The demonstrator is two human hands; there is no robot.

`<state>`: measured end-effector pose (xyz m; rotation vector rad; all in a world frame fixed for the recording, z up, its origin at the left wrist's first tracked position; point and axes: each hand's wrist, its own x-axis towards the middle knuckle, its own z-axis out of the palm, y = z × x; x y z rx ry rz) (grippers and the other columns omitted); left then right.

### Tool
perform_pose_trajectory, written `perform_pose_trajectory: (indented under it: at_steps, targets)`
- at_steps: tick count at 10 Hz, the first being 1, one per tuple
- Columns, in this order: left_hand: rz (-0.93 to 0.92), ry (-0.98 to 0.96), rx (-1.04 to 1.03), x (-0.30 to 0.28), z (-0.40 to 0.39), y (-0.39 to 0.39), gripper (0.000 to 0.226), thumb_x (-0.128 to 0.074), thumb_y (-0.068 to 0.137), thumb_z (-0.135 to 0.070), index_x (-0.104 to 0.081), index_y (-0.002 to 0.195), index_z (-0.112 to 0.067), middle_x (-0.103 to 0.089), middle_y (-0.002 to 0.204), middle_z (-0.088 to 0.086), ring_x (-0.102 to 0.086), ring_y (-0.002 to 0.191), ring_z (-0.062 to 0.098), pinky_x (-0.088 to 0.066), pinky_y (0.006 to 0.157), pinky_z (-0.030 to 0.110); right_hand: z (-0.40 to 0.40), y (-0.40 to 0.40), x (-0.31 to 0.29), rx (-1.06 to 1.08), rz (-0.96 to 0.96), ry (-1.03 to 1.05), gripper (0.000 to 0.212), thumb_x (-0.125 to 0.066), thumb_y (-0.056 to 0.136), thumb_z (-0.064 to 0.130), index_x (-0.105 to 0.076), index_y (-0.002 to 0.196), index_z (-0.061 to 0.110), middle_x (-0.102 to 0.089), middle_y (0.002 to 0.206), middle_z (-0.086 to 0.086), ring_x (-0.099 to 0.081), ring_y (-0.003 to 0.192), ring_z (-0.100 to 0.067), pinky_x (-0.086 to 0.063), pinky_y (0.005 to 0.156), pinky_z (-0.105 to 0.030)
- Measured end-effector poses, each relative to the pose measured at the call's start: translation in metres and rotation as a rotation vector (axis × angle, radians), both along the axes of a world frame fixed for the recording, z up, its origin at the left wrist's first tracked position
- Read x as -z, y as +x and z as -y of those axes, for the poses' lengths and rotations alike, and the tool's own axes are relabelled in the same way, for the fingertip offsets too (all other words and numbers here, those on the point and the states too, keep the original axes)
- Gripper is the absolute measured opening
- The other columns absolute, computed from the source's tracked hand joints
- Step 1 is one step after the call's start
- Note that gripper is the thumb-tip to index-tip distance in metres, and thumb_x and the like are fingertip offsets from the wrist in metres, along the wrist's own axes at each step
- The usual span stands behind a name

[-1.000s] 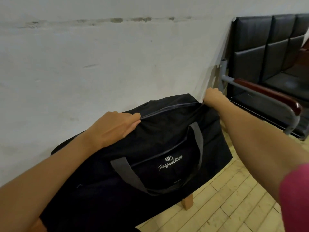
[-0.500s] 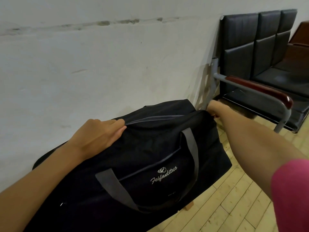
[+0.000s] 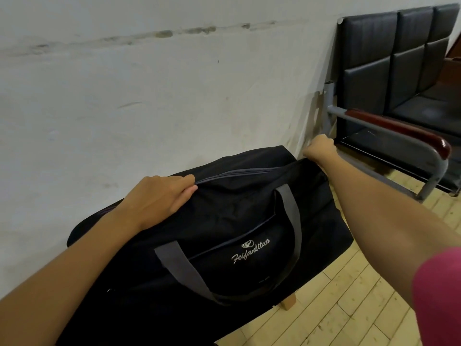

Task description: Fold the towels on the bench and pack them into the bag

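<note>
Bag point(image 3: 224, 236) lies on the table against the wall, as before. Left hand point(image 3: 159, 201) still pinches its top edge; right hand point(image 3: 320, 149), fist closed on the far end, has barely shifted.

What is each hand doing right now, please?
Left hand: grips the top edge of the black bag beside the zip.
Right hand: curled, pinching the bag's far end.
</note>
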<state>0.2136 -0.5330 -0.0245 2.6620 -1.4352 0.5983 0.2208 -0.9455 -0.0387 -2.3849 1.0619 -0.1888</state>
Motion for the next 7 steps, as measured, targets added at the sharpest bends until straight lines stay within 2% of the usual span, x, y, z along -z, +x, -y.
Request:
perform_pose_trajectory:
  at_steps: [1,2,3,4,5,6,7]
  targets:
    - [-0.142,0.026,-0.069,-0.005,0.002,0.000,0.032,-0.025,0.099,-0.050,-0.031,0.078,-0.028,-0.043,0.059,-0.009,-0.046,0.053,0.014,-0.047,0.057,0.035,-0.021,0.002,-0.012,-0.098,0.128,0.010,0.030,-0.060,0.091,0.019,-0.066,0.107,-0.005,-0.066,0.106,-0.023,-0.063,0.100,-0.037,-0.051,0.082,-0.039]
    - [-0.250,-0.017,-0.105,-0.010,-0.003,-0.001,0.028,-0.040,0.098,-0.046,-0.040,0.081,-0.024,-0.050,0.062,-0.006,-0.050,0.058,0.013,-0.047,0.060,0.034,-0.054,0.003,-0.026,-0.203,0.275,0.025,0.039,-0.056,0.096,0.024,-0.058,0.067,-0.002,-0.057,0.062,-0.015,-0.056,0.059,-0.024,-0.048,0.067,-0.036]
    - [-0.389,-0.076,-0.106,-0.014,-0.012,-0.006,0.017,-0.049,0.096,-0.041,-0.047,0.084,-0.029,-0.051,0.067,-0.008,-0.049,0.061,0.010,-0.046,0.061,0.031,-0.090,0.002,-0.038,-0.308,0.321,0.158,0.041,-0.052,0.100,0.029,-0.062,0.072,0.000,-0.061,0.066,-0.003,-0.047,0.050,-0.013,-0.042,0.058,-0.025]
    - [-0.526,-0.142,-0.115,-0.017,-0.025,-0.011,0.008,-0.053,0.095,-0.034,-0.055,0.088,-0.031,-0.055,0.076,-0.009,-0.052,0.068,0.010,-0.049,0.066,0.032,-0.129,-0.004,-0.053,-0.415,0.308,0.214,0.047,-0.049,0.102,0.031,-0.068,0.091,-0.010,-0.062,0.069,0.004,-0.051,0.053,-0.009,-0.038,0.053,-0.019]
    - [-0.619,-0.200,-0.138,-0.025,-0.043,-0.020,0.007,-0.054,0.096,-0.028,-0.059,0.091,-0.031,-0.060,0.087,-0.013,-0.056,0.080,0.004,-0.044,0.072,0.020,-0.166,-0.014,-0.066,-0.557,0.280,0.260,0.045,-0.048,0.102,0.035,-0.070,0.086,0.000,-0.062,0.069,0.004,-0.056,0.060,-0.008,-0.043,0.065,-0.022]
    - [-0.672,-0.268,-0.178,-0.036,-0.070,-0.032,0.010,-0.053,0.097,-0.030,-0.063,0.097,-0.030,-0.064,0.097,-0.016,-0.059,0.093,-0.003,-0.042,0.078,0.013,-0.214,-0.027,-0.085,-0.716,0.233,0.276,0.045,-0.045,0.102,0.040,-0.068,0.078,0.010,-0.063,0.068,0.001,-0.055,0.059,-0.010,-0.045,0.066,-0.024]
    - [-0.803,-0.555,-0.200,-0.056,-0.091,-0.050,0.021,-0.049,0.099,-0.033,-0.066,0.094,-0.022,-0.069,0.091,-0.007,-0.065,0.084,0.007,-0.048,0.077,0.021,-0.258,-0.040,-0.102,-0.860,0.195,0.418,0.049,-0.041,0.103,0.046,-0.062,0.076,0.011,-0.055,0.063,0.003,-0.048,0.053,-0.008,-0.043,0.058,-0.020]
